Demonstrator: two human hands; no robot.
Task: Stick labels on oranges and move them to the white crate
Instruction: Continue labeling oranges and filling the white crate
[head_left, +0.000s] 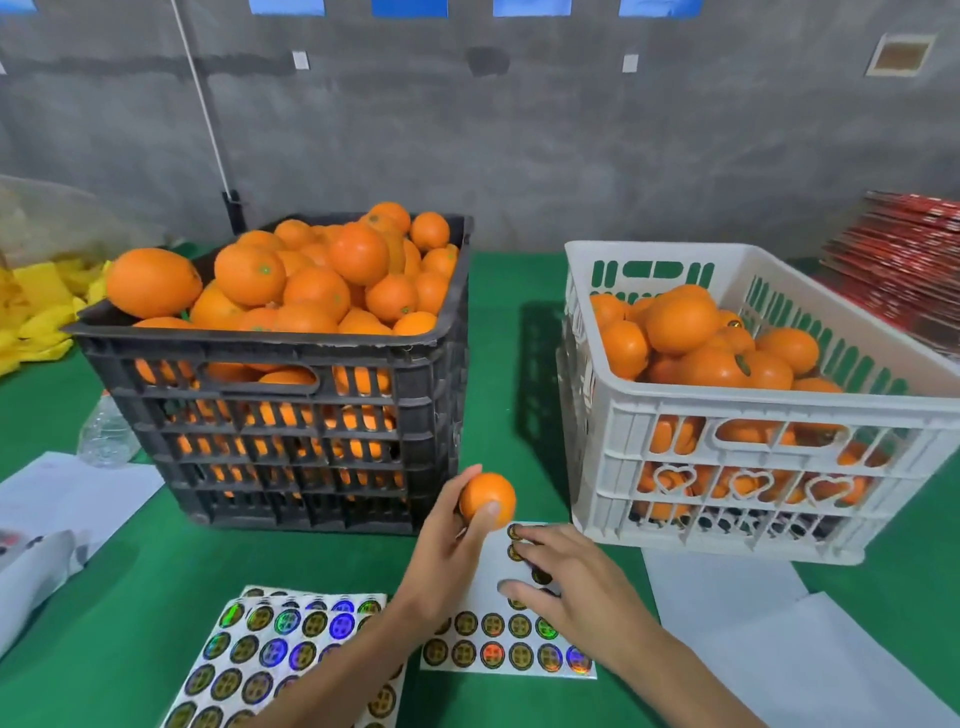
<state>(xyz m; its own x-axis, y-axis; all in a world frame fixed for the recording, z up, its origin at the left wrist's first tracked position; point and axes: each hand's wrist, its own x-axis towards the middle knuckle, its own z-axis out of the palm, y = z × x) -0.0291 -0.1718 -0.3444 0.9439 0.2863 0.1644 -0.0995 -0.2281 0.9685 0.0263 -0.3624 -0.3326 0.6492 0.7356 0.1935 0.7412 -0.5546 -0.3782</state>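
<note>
My left hand (447, 551) grips a single orange (487, 499) just above the table, in front of the gap between the two crates. My right hand (566, 577) lies on a partly used label sheet (506, 644), its fingertips on the round holographic labels at the sheet's far end. Whether a label is pinched, I cannot tell. The black crate (291, 410) at the left is heaped with oranges. The white crate (737, 447) at the right holds a lower pile of oranges.
A fuller stack of label sheets (270, 660) lies at the near left. Blank white backing sheets (753, 613) lie near right. A clear plastic bottle (106, 431) lies beside the black crate. Yellow bags (41, 312) sit far left, red cartons (904, 270) far right.
</note>
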